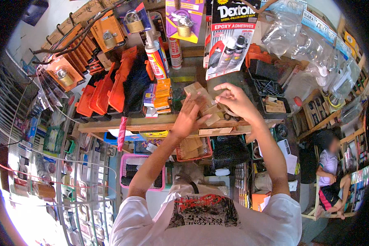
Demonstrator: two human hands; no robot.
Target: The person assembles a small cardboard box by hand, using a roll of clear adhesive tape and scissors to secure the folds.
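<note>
Over the wooden counter, my left hand [188, 115] lies with its fingers spread, fingertips at a small brown cardboard-like packet [197, 91]. Just to the right, my right hand [238, 102] has one finger stretched out and the others curled toward the thumb. A thin curved strip [228, 110] shows beneath that hand; whether the fingers grip it is unclear. Another brown piece [212, 119] lies between the hands near the counter's front edge. Left of my left hand stands a stack of small orange boxes [163, 96].
Orange-lidded bins [117, 84] stand at the left, beside a silicone tube [155, 57]. A carded adhesive pack [229, 45] and carded padlocks [183, 24] hang ahead. A black tray of screws [268, 87] sits right. A seated person [330, 172] is at far right.
</note>
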